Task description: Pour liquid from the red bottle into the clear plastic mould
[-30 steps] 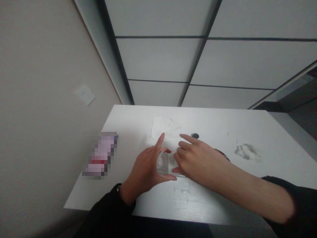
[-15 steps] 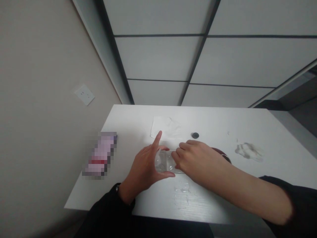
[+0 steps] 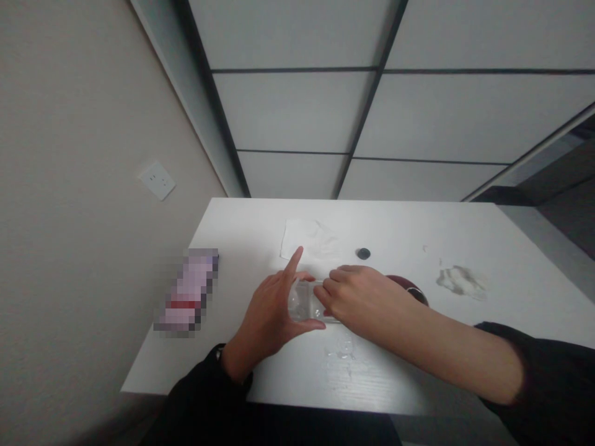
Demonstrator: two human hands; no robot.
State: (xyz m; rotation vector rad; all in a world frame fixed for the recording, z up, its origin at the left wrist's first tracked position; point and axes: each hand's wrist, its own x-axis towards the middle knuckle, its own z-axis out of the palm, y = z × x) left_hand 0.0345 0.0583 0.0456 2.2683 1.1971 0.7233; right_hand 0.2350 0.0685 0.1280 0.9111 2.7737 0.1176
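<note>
A clear, see-through container [image 3: 303,301], perhaps plastic or glass, lies on the white table between my hands. My left hand [image 3: 274,310] is wrapped round its left end, thumb on the near side, one finger raised and others on the far side. My right hand [image 3: 349,294] is curled over the container's right part, fingers bent and closed; its fingertips, and whatever they grip, are hidden. Behind my right forearm a dark red rounded object [image 3: 400,282] with a pale line shows in part. A small dark round disc, like a cap [image 3: 363,253], lies beyond my right hand.
A white tissue [image 3: 307,238] lies flat behind the hands. Wet marks [image 3: 341,353] show in front of them, and a greyish smeared patch [image 3: 462,282] at the right. A blurred pink object [image 3: 188,288] lies at the table's left edge, near the wall [image 3: 69,186].
The view has shifted slightly. My right hand and forearm have moved a little to the left along the container; my left hand keeps its hold almost unchanged.
</note>
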